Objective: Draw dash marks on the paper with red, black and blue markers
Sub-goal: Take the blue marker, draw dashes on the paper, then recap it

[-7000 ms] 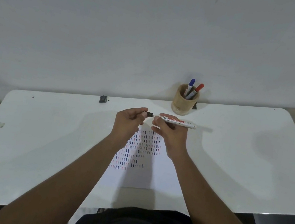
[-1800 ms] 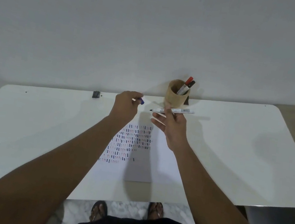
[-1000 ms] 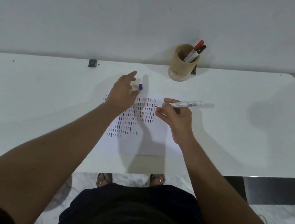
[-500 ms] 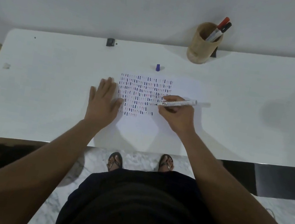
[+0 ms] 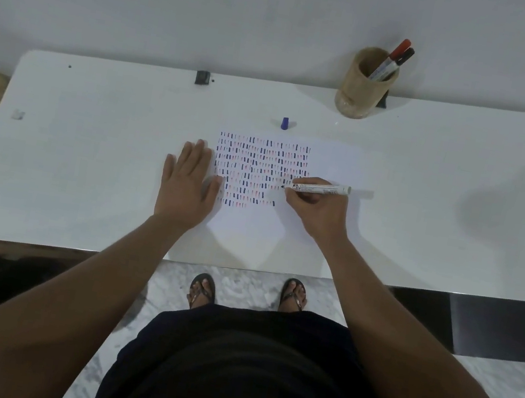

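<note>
Already, several rows of dashes were filled on the paper (image 5: 283, 233) at frame centre; the left hand (image 5: 187, 182) was pressed flat beside it, the blue marker (image 5: 320, 188) pinched by the right hand (image 5: 316, 209). Farther up, its cap (image 5: 285, 123) and the cup (image 5: 363, 83) were set; lower paper seemed unfilled.

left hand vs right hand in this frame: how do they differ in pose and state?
The left hand lies flat with fingers spread, palm down on the left edge of the paper; the right hand is curled in a writing grip. The left hand holds nothing; the right hand holds an uncapped marker, tip at the dash rows. Both rest on the paper, on the white table.
</note>
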